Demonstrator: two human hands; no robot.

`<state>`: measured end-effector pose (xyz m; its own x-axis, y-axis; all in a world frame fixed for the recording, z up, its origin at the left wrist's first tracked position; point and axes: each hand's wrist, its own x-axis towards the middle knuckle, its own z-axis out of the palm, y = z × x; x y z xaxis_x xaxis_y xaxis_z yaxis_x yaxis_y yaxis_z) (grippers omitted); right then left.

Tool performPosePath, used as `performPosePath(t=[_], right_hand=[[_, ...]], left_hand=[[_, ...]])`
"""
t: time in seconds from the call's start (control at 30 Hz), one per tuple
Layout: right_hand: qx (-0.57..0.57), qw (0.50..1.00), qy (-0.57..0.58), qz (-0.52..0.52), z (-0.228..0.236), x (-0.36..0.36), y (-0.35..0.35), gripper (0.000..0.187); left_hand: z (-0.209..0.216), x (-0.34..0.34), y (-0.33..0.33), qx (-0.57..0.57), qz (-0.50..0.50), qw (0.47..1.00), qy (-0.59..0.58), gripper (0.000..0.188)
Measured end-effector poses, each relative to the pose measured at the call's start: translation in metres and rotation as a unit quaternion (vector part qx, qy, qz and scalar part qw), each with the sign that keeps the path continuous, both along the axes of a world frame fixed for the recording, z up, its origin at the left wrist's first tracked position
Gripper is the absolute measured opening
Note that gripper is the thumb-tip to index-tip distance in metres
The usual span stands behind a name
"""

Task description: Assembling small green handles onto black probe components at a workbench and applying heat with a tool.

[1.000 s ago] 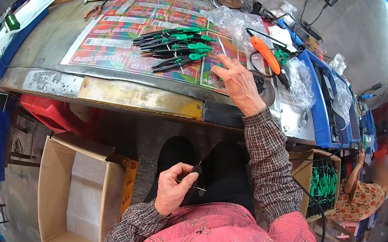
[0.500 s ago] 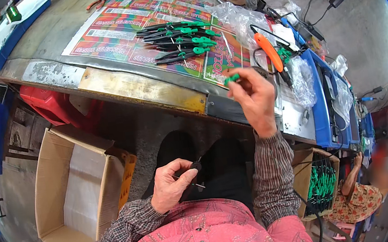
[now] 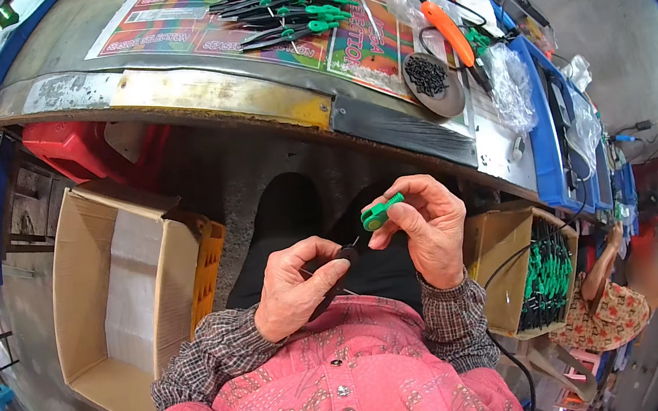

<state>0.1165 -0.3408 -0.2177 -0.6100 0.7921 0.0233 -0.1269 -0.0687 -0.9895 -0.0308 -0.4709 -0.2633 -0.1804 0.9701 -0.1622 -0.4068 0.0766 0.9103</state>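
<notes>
Small green plastic piece [image 3: 381, 213] — round-ended, flat — pinched in right hand [image 3: 425, 230] fingers.

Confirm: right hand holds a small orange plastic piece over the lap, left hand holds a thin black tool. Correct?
Not quite. The plastic piece pinched in the right hand is green, not orange; the orange thing is a tool handle up on the workbench. The rest holds: the left hand grips a thin black tool over the lap, as the head view shows.
</notes>
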Motion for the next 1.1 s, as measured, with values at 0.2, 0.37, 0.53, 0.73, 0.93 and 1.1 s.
performPosePath(t=[0.2,0.37,0.53,0.73,0.93,1.1], right_hand=[[0.081,0.996,0.024,-0.028,-0.006,0.007,-0.009,0.018],[0.015,0.999,0.041,-0.026,-0.004,0.006,-0.017,0.01],[-0.013,0.998,0.039,-0.045,-0.011,0.002,-0.022,0.01],[-0.033,0.999,0.002,-0.042,-0.012,0.002,-0.025,0.01],[-0.086,0.996,0.009,-0.036,-0.018,0.008,-0.027,0.013],[-0.115,0.993,0.013,-0.025,-0.022,0.009,-0.03,0.014]], left_hand=[[-0.003,0.007,-0.003,0.011,0.007,1.0,0.025,0.011],[0.001,0.011,-0.004,-0.002,0.0,1.0,0.001,0.009],[0.004,0.011,-0.003,0.017,0.004,0.997,0.076,0.009],[0.004,0.009,-0.003,0.015,-0.001,0.995,0.1,0.012],[0.002,0.01,-0.002,0.054,0.019,0.983,0.173,0.012],[-0.002,0.012,-0.005,0.068,0.031,0.979,0.192,0.011]])
